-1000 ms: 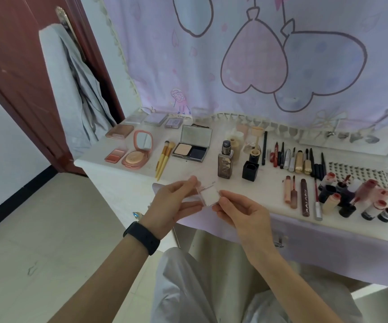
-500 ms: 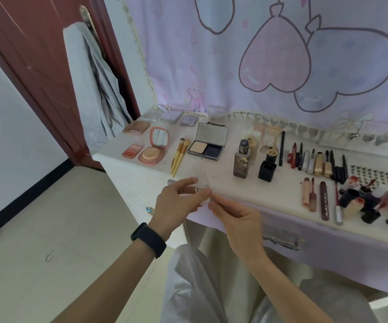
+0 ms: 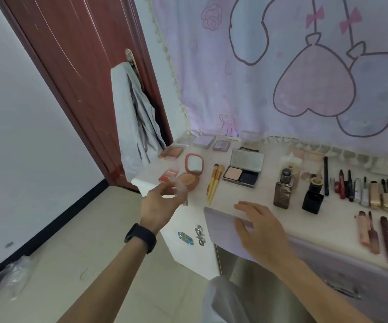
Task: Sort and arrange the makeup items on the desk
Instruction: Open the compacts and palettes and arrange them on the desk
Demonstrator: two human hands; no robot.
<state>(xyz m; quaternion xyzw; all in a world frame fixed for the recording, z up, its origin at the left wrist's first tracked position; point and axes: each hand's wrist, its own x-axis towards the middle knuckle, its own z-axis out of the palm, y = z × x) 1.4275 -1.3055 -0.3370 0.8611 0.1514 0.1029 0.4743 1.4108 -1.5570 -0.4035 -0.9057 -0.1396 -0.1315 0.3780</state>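
Two hands are parting: left hand (image 3: 158, 203) pinching a clear case (image 3: 179, 186) toward centre-left compacts (image 3: 194, 163), right hand (image 3: 263, 229) hovering open, empty.

A pale room corner with a red-brown door (image 3: 76, 78), a lilac drape (image 3: 269, 78) and a white desk (image 3: 232, 192).
The left wall (image 3: 13, 113) is plain white and meets a beige tiled floor (image 3: 90, 252) along a black skirting board (image 3: 55, 226). A grey garment (image 3: 130, 117) hangs from the door's brass handle (image 3: 131, 60). The drape covers the wall behind the desk; it is printed with heart-shaped balloons and roses and edged with cream tassels (image 3: 165, 54). The desk's side cabinet carries two jewelled knobs (image 3: 185, 237), and a lilac skirt (image 3: 351, 264) hangs along its front. Crumpled clear plastic (image 3: 9, 278) lies on the floor by the skirting. The light is soft and even, with no hard shadows.
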